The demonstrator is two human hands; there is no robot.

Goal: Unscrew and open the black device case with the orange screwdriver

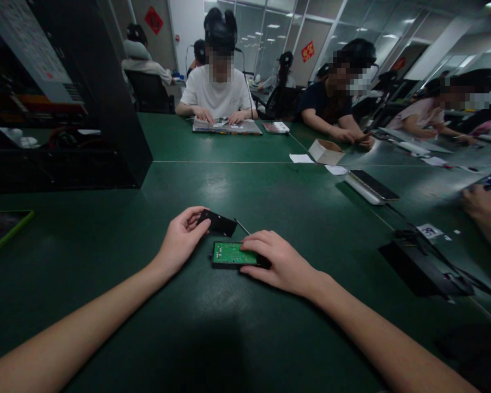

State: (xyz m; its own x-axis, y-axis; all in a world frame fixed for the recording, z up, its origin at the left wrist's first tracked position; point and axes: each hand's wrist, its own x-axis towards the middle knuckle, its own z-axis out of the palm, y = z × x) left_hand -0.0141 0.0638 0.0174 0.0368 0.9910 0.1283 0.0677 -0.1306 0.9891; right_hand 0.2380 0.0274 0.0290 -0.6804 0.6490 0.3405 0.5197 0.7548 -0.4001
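My left hand (185, 234) pinches a flat black cover (216, 222) at its left end, thumb on top, holding it tilted just behind a small open black case (225, 266). Inside the case, which sits on the green table, a green circuit board (231, 252) faces up. My right hand (276, 259) grips the right end of the case. Its thumb lies along the near edge and its fingers reach over the board, hiding that end. A thin metal rod (242, 226) sticks out beyond my right fingers; whether the hand holds it, I cannot tell.
A black cabinet (118, 109) stands at the left, with a green-edged tablet-like object (6, 229) nearer me. To the right are a small cardboard box (326, 152), a white-and-black device (372, 186) and a black box with cables (425, 267). Co-workers sit across and at the right.
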